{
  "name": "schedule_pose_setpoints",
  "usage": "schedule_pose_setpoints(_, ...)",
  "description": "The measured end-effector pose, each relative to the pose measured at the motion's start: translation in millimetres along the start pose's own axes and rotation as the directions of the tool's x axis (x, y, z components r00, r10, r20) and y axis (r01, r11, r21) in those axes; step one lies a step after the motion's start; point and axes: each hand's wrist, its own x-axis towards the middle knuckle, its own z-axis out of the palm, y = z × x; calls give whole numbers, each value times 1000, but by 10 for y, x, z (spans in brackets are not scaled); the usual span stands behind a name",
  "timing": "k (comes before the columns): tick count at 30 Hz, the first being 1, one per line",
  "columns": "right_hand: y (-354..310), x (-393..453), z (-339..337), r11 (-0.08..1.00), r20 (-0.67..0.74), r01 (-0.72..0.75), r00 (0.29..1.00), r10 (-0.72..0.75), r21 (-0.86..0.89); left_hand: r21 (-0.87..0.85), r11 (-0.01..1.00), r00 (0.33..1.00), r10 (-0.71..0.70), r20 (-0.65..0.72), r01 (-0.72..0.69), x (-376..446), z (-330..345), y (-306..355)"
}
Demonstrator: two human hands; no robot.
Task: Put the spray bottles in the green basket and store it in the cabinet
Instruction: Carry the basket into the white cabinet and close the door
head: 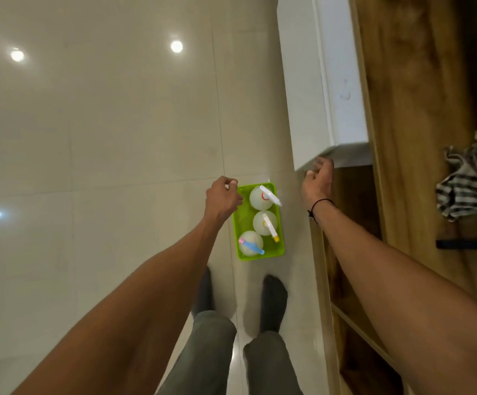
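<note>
Glossy pale floor tiles [103, 166] fill the left side, catching ceiling-light reflections. The left hand [222, 198] hangs over the far left corner of the green basket [241, 223], its fingers [233, 184] curled loosely and grasping nothing that can be seen; whether they touch the rim cannot be told. The basket sits on the floor just ahead of the person's grey socks [274, 297], holding three upright spray bottles: one with a white trigger [261, 199], one with a yellow-tipped trigger [264, 222], one with a blue and pink trigger [250, 243]. Right of it, the right hand [318, 182] reaches with relaxed, released fingers [323, 163] to the bottom corner of the open white cabinet door [325, 81], well apart from the basket. Furthest right, the wooden cabinet [402, 138] interior holds a striped cloth [465, 183].
</note>
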Motion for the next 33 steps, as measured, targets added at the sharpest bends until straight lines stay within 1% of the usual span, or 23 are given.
schedule_pose_setpoints(3, -291, -71, -66, 994, -113, -55, 991, 65, 92, 10, 1000, 999, 10, 36, -10, -67, -75, 264)
schedule_pose_setpoints(5, -389, -140, -94, 990, -112, -66, 990, 80, 128, 18, 1000, 998, 7, 59, -8, -91, -128, 392)
schedule_pose_setpoints(7, -427, -202, -113, 983, -70, -90, 992, 102, 157, 26, 1000, 996, 14, 87, -16, -111, -166, 496)
schedule_pose_setpoints(10, -473, -272, -154, 987, -26, -116, 993, 119, 109, 27, 1000, 990, 11, 140, -15, -108, -165, 649)
schedule_pose_setpoints(14, -552, -375, -158, 998, 55, -59, 997, 59, -5, 19, 999, 982, 34, 188, -38, -108, -20, 853)
schedule_pose_setpoints(21, -575, -539, -3, 998, 246, 0, 969, 15, -63, -29, 992, 956, 123, 267, -119, -137, 215, 1070)
schedule_pose_setpoints(26, -640, -607, 132, 996, 369, 34, 929, 0, -87, -53, 992, 961, 124, 247, -115, -71, 133, 1070)
schedule_pose_setpoints(33, -781, -714, 343, 977, 508, 150, 860, -53, -152, -38, 995, 988, 96, 118, -92, -24, -218, 942)
